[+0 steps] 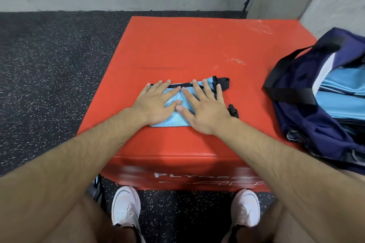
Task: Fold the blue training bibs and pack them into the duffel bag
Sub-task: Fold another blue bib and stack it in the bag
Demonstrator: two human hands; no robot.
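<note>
The left forearm (pixel 83 150) and right forearm (pixel 276 156) are bare, running from the lower corners of the frame towards its middle, with fine dark hair along them. The left grip (pixel 156 104) and right grip (pixel 203 110) are bare hands with short nails. At the bottom of the frame are two white low-cut trainers. The left shoe (pixel 125 205) has a grey curved stripe on its side and a faint peach tint on the upper. The right shoe (pixel 245 207) looks alike, with black at its opening, either sock or collar.
</note>
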